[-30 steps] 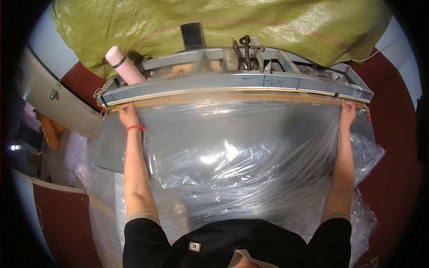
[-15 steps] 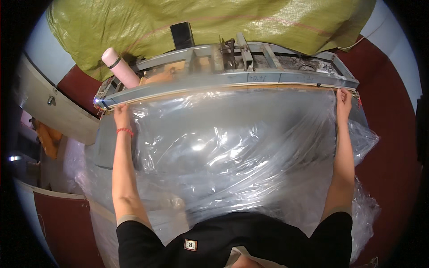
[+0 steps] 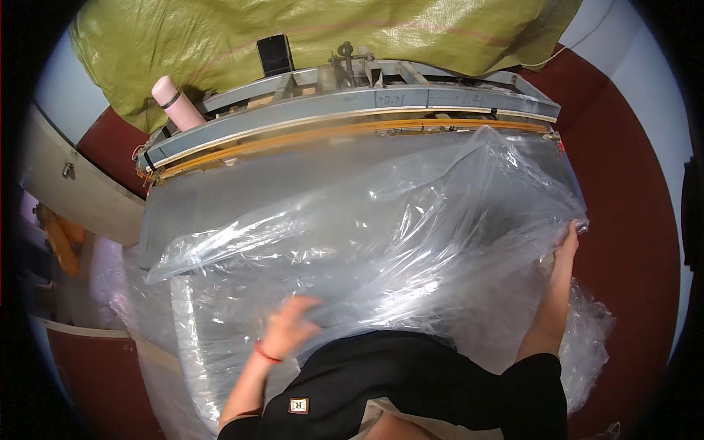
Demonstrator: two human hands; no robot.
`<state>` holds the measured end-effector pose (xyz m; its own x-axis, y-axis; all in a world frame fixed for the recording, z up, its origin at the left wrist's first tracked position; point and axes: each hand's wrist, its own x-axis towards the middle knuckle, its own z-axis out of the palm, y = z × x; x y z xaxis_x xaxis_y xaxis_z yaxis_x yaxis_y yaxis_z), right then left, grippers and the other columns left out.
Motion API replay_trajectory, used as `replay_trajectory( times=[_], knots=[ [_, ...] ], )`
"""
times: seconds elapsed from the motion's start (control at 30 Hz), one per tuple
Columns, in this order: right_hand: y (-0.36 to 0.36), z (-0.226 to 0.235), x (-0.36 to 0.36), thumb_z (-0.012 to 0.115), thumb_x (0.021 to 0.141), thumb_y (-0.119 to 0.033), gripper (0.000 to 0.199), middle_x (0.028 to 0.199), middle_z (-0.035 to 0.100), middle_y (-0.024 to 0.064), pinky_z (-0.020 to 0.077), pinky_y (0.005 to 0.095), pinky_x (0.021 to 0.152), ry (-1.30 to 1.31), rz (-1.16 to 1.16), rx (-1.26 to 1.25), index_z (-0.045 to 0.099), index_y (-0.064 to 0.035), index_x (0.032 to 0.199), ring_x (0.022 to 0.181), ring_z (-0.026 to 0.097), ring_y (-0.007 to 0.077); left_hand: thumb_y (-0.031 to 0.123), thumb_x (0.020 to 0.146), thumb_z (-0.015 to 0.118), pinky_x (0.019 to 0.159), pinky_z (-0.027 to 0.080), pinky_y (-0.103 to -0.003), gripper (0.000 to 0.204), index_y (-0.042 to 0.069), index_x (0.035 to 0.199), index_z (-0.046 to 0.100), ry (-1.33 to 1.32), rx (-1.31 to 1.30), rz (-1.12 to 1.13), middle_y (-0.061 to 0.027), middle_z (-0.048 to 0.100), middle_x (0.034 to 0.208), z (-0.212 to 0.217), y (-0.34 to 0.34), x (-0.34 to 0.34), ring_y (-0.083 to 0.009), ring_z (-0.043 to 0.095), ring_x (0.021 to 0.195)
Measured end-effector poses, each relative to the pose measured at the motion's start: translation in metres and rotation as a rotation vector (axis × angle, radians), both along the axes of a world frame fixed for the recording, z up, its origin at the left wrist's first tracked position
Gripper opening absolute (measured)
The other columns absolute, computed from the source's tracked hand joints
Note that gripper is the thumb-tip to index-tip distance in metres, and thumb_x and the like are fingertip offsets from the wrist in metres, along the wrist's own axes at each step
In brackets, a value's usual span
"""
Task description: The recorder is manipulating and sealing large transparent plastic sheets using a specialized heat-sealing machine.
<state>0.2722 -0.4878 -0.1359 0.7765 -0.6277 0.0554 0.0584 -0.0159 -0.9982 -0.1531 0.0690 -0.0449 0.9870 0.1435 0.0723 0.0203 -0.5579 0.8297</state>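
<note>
A wide sheet of clear plastic film [image 3: 352, 242] lies crumpled and glossy over the grey worktop [image 3: 198, 194] and hangs toward my body. At the right edge of the worktop, my right hand [image 3: 566, 242] pinches a gathered edge of the film, which is drawn up in folds toward it. My left hand [image 3: 293, 326] is above the film close to my body, blurred, with its fingers apart and nothing visible in them. Across the far side runs a long grey metal bar frame [image 3: 293, 110], with orange strips [image 3: 271, 147] showing in a gap beneath it.
A pink bottle [image 3: 178, 104] and an upright dark phone [image 3: 274, 55] are at the far side by the frame. Yellow-green woven sheeting [image 3: 330, 33] hangs behind. A pale panel with a latch [image 3: 81, 176] stands at left. Dark red flooring [image 3: 623, 183] lies at right.
Both hands have left the bar: my left came back toward my body, my right moved nearer with the film. The film's far edge has pulled away, and the gap under the bar has widened.
</note>
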Motion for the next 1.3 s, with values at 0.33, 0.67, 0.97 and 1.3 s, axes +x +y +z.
replay_trajectory(
  times=[0.33,0.67,0.97,1.3],
  knots=[
    [0.226,0.186,-0.017,0.059,0.079,-0.025,0.033,0.090,0.057,0.0042,0.0389,0.0233,0.070,-0.300,0.623,-0.339,0.054,-0.0018,0.101,0.079,0.051,0.0099,0.017,0.084,0.047,0.066,0.043,-0.023,0.018,0.008,0.098,0.054,0.318,0.131,0.632,-0.0021,0.055,0.084,-0.061,0.138,-0.043,-0.0097,0.050,0.078],
    [0.418,0.255,-0.125,0.056,0.082,-0.018,0.014,0.066,0.047,-0.0089,0.0305,0.0135,0.053,-0.362,1.525,-0.359,0.056,-0.0039,0.080,0.060,0.038,-0.0013,0.013,0.084,0.045,0.090,0.034,-0.029,0.026,0.000,0.105,0.052,-0.731,0.183,1.077,-0.0086,0.052,0.107,0.113,0.189,-0.040,-0.0167,0.047,0.102],
    [0.439,0.270,-0.160,0.057,0.081,-0.012,0.014,0.064,0.048,-0.0064,0.0336,0.0157,0.052,-0.483,1.467,-0.537,0.056,-0.0001,0.075,0.059,0.040,0.0001,0.008,0.070,0.065,0.074,0.041,-0.025,0.033,0.000,0.100,0.052,-0.575,0.222,0.175,-0.0044,0.056,0.087,0.150,0.038,0.136,-0.0112,0.051,0.082],
    [0.452,0.286,-0.151,0.058,0.078,-0.009,0.011,0.075,0.058,0.0010,0.0429,0.0179,0.059,-0.602,1.704,-0.505,0.057,0.0008,0.084,0.066,0.052,0.0044,0.000,0.075,0.059,0.052,0.039,-0.016,0.007,0.001,0.078,0.052,-0.628,-0.196,0.279,0.0033,0.051,0.065,0.141,0.045,0.143,-0.0021,0.046,0.057]
  ],
)
